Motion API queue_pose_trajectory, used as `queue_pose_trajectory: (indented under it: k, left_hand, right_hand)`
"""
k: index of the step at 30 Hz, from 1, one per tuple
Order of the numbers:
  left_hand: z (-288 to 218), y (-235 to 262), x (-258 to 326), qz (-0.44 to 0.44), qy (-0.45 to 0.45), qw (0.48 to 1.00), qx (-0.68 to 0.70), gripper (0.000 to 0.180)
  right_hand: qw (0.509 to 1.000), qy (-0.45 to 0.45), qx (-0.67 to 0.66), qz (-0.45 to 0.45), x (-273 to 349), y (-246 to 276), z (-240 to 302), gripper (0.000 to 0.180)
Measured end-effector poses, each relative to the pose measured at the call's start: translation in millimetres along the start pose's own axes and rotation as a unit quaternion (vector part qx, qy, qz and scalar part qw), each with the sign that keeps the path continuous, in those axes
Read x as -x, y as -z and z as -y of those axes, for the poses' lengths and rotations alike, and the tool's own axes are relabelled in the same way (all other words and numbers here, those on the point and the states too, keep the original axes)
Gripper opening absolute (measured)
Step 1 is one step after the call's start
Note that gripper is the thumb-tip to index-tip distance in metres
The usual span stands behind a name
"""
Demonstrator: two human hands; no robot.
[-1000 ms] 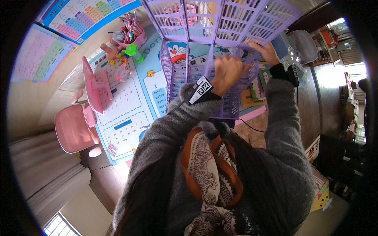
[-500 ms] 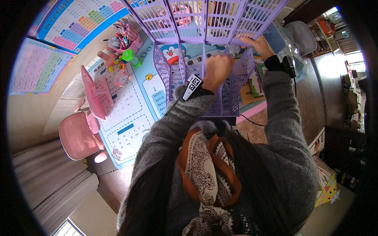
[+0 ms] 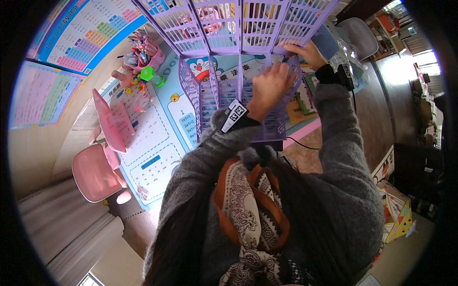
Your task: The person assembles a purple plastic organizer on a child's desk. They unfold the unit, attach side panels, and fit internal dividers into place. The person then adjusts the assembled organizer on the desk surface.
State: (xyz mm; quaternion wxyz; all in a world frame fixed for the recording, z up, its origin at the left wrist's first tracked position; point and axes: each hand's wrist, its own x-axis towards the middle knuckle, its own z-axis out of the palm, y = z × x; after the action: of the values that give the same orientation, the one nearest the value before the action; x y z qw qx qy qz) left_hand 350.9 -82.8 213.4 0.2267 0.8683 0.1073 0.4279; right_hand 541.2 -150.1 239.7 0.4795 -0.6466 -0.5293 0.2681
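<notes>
A purple plastic file rack (image 3: 260, 28) with slotted panels and upright dividers stands on the desk in front of me. My left hand (image 3: 271, 89) reaches in among the dividers, its fingers bent over the one near the right side; the fingertips are partly hidden. My right hand (image 3: 309, 53) grips the lower right corner of the tall slotted panel, with the thumb side against its edge. Both wrists carry dark bands with small tags. Through the rack's gaps a blue cartoon-printed desk mat (image 3: 174, 112) shows.
On the left stand a pink book stand (image 3: 110, 121), a pink chair (image 3: 93, 172), a pink pen holder (image 3: 155, 59) and a green hourglass-shaped toy (image 3: 149, 75). Booklets (image 3: 301, 102) lie right of the rack, near a blue bin (image 3: 326, 42) and clear plastic wrapping (image 3: 350, 50).
My left hand has shifted right from a middle divider toward the rack's right side, its fist loosening somewhat. My right hand keeps its hold on the corner. The view has shifted slightly.
</notes>
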Motion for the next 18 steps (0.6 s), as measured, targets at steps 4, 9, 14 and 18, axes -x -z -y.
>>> queue_pose_trajectory:
  k: [4, 9, 14, 18]
  left_hand:
    - [-21, -10, -4, 0.12, 0.011, 0.993, -0.005, 0.036]
    - [-29, -28, -11, 0.197, 0.016, 0.98, -0.02, 0.037]
    - [-19, -46, -14, 0.206, -0.021, 0.972, -0.107, 0.02]
    - [-9, -50, -10, 0.184, 0.005, 0.981, -0.064, 0.01]
  right_hand:
    - [1.0, 0.011, -0.006, 0.006, -1, 0, -4, 0.017]
    - [0.999, -0.017, -0.018, 0.02, -4, 0, -10, 0.016]
    - [0.999, -0.011, -0.013, 0.032, -8, -1, -7, 0.016]
    - [0.999, -0.005, -0.018, 0.042, -9, -1, -5, 0.016]
